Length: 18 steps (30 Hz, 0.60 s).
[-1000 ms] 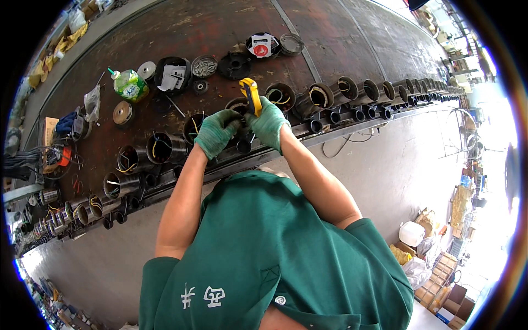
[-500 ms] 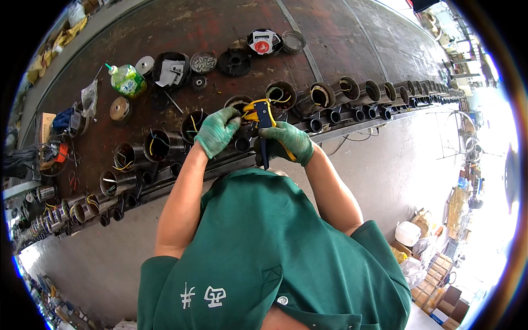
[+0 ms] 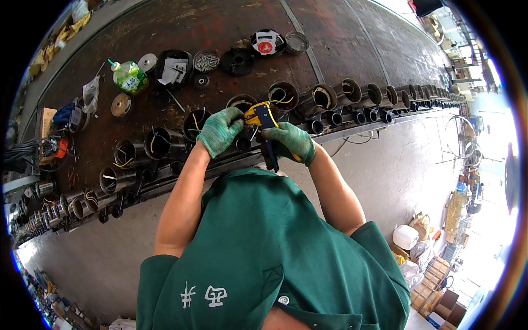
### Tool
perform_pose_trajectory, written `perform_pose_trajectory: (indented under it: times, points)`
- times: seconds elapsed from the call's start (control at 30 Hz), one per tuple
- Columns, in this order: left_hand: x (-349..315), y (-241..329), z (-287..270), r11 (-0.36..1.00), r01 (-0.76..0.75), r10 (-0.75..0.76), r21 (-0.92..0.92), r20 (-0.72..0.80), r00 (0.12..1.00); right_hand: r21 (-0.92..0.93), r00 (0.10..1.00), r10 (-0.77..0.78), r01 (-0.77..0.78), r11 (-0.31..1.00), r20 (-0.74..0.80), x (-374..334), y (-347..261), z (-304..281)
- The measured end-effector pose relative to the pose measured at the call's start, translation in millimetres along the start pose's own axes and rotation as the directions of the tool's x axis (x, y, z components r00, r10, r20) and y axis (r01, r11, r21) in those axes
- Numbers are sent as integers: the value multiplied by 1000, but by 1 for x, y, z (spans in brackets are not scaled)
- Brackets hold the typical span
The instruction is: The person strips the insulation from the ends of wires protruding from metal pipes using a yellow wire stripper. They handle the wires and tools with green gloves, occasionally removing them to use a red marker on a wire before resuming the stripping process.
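Note:
My right hand (image 3: 291, 142), in a green work glove, grips a yellow-and-black wire stripper (image 3: 265, 114) by its handles. The tool's yellow jaws point up and left, over the row of metal cylinders. At those jaws is my left hand (image 3: 221, 132), gloved too, its fingertips pinched together; whatever they hold is hidden. Just behind the jaws stands an open metal cylinder (image 3: 241, 101), partly covered by the glove. Wires show inside the neighbouring cylinder (image 3: 284, 94) on the right and another cylinder (image 3: 193, 122) on the left.
Similar cylinders line the edge of the dark workbench (image 3: 192, 27) both ways. On it are a green bottle (image 3: 130, 77), a dish of small metal parts (image 3: 207, 60), a black bowl with papers (image 3: 174, 68), a black round part (image 3: 237, 61) and a screwdriver-like rod (image 3: 175, 100).
The wire stripper's handles have come closer together in my right hand, and the tool has tilted slightly. My left hand stays by the jaws.

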<state>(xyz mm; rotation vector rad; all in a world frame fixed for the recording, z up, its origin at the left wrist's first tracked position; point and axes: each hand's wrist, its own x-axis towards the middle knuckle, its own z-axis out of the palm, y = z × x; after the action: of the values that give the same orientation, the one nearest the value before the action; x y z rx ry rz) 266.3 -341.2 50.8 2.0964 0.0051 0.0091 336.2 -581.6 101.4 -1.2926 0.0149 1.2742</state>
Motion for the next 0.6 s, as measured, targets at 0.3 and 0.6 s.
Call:
perform_pose_trajectory:
  times: [0.3, 0.6]
  points:
    - [2, -5, 1, 998, 58, -57, -27, 16, 998, 248, 988, -94, 123, 961, -125, -6, 12, 20]
    - [2, 5, -3, 924, 286, -265, -254, 112, 958, -389, 954, -250, 170, 906, -166, 2, 1, -3]
